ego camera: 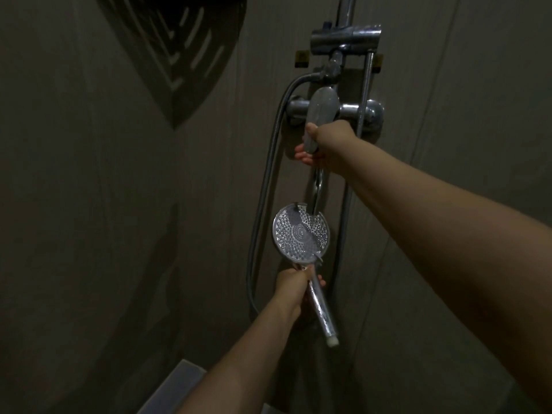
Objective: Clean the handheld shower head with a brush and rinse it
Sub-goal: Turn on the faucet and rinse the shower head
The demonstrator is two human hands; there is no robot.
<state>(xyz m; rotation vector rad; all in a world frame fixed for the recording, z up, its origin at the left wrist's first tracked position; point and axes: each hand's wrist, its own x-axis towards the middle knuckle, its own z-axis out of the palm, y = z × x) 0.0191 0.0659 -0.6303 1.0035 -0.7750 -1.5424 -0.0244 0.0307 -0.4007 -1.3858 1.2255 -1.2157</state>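
The handheld shower head (301,233) is a round chrome disc with many small nozzles, facing me in the middle of the view. My left hand (294,289) is wrapped around its clear handle just under the disc, and the handle's free end sticks out down and to the right. Higher up, my right hand (324,144) grips the lower end of the chrome mixer lever (321,115) on the wall. A thin stream of water (317,186) falls from the spout below the lever onto the top of the disc. No brush is in view.
A chrome riser rail with its holder bracket (346,35) stands above the mixer. A flexible metal hose (265,186) loops down the left side of the mixer. A dark slotted corner shelf (179,49) hangs at the upper left. A ledge (179,380) lies at the bottom.
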